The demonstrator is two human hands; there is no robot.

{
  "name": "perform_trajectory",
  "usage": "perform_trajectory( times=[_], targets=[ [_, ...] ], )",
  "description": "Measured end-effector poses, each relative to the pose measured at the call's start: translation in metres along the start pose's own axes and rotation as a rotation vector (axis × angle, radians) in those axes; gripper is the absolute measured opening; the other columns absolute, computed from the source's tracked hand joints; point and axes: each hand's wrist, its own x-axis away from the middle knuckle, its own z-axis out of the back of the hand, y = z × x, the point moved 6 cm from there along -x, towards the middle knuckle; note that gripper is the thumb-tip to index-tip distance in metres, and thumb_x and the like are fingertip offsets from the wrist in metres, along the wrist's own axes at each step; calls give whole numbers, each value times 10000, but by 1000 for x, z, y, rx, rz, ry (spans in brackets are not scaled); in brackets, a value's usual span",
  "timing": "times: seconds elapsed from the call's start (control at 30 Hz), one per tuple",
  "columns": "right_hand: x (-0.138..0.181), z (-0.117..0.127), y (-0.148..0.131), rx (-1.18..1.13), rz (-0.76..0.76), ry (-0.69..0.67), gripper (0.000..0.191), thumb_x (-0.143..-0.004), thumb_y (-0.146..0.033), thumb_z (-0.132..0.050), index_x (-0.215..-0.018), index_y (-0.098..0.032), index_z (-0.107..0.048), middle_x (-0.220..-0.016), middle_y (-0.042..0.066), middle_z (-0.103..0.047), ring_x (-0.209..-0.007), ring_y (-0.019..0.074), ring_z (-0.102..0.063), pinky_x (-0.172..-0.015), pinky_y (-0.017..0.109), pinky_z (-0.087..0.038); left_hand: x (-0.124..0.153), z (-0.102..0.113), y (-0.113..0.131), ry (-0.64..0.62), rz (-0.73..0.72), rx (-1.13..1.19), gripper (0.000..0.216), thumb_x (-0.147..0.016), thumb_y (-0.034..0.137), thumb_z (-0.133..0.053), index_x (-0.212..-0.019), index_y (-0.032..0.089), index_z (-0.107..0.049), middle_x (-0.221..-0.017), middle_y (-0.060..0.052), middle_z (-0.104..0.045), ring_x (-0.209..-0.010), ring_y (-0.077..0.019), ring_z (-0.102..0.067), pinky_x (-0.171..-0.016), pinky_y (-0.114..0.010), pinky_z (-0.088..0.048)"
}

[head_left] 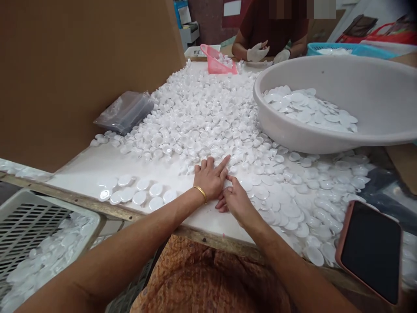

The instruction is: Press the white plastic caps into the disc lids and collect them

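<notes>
My left hand (pixel 210 176), a gold bangle on its wrist, rests knuckles-up at the near edge of a big heap of small white plastic caps (pixel 202 117). Its index finger stretches toward the heap and the other fingers are curled down. My right hand (pixel 236 201) lies just beside and partly under it. Those fingers are pressed together at a small white piece that I cannot make out. Flat white discs (pixel 293 208) spread out to the right of my hands. To the left, a short double row of discs (pixel 140 195) lies on the white tabletop (pixel 84 167).
A large grey basin (pixel 374 130) holding discs overhangs the table at right. A phone (pixel 371 250) lies at the near right edge. A white crate (pixel 29 217) sits low left, with a plastic bag (pixel 125 111) by the cardboard wall. A person's gloved hands (pixel 257 52) and a pink scoop (pixel 215 63) are at the far end.
</notes>
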Motion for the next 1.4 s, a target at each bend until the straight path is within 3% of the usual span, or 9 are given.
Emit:
perform_trajectory(
  times=[0.23,0.37,0.47,0.53,0.67,0.83,1.03,1.23,1.4],
  targets=[
    [-6,-8,3,144,47,-26,617,-772,-86,-369,-1353,-231,-222,-536,-66,-523,-430,138,-574,-378,210,-442,1,9,5,75,-1,-18,497,-911,414,-266,-1387,453,-130,-1150,-74,-420,-989,-244,-409,-824,-413,-319],
    [0,11,-9,375,180,60,443,-787,-102,-368,-1219,-193,-406,-600,-38,-576,-469,121,-569,-494,235,-457,19,19,2,107,2,-35,485,-902,483,-253,-1381,443,-191,-1187,-93,-424,-1017,-266,-408,-831,-429,-316],
    [17,41,-30,773,423,312,289,-815,-153,-438,-1086,-179,-534,-875,47,-619,-734,165,-606,-667,289,-459,45,26,-15,102,-35,-93,507,-884,539,-252,-1378,437,-209,-1211,-105,-425,-1031,-286,-407,-842,-459,-310],
    [26,53,-37,1026,497,409,252,-828,-196,-492,-1067,-174,-565,-1025,87,-579,-917,219,-566,-710,315,-442,60,30,-33,76,-38,-115,516,-874,559,-259,-1375,436,-226,-1207,-105,-430,-1029,-291,-408,-840,-472,-314],
    [23,56,-37,1265,479,354,161,-842,-212,-525,-986,-185,-591,-1023,71,-563,-962,222,-528,-659,297,-414,63,43,-66,61,105,5,487,-904,505,-204,-1364,382,-307,-1095,-102,-469,-972,-266,-426,-789,-429,-360],
    [19,55,-39,1298,434,336,122,-851,-209,-527,-967,-196,-563,-1012,33,-565,-910,183,-547,-599,270,-380,32,53,-62,156,-6,-59,323,-878,325,-401,-1122,255,-600,-1031,-105,-516,-993,-276,-417,-794,-404,-343],
    [17,62,-40,1300,386,320,232,-854,-236,-537,-1078,-179,-542,-1080,42,-546,-869,169,-575,-618,269,-389,31,44,-65,123,-48,-123,182,-825,202,-487,-914,186,-645,-900,-91,-573,-888,-249,-484,-739,-387,-326],
    [5,70,-42,1327,303,298,256,-832,-306,-547,-1058,-187,-559,-1098,49,-520,-895,178,-571,-609,268,-383,49,30,-21,61,-234,67,154,-807,193,-535,-909,216,-649,-853,-43,-578,-849,-208,-493,-714,-355,-333],
    [11,72,-47,1273,341,278,263,-750,-365,-621,-932,-184,-561,-1016,39,-539,-806,176,-571,-579,272,-369,48,32,-15,56,-151,247,235,-792,222,-566,-1010,230,-653,-883,-49,-570,-868,-211,-494,-748,-350,-373]
  ],
)
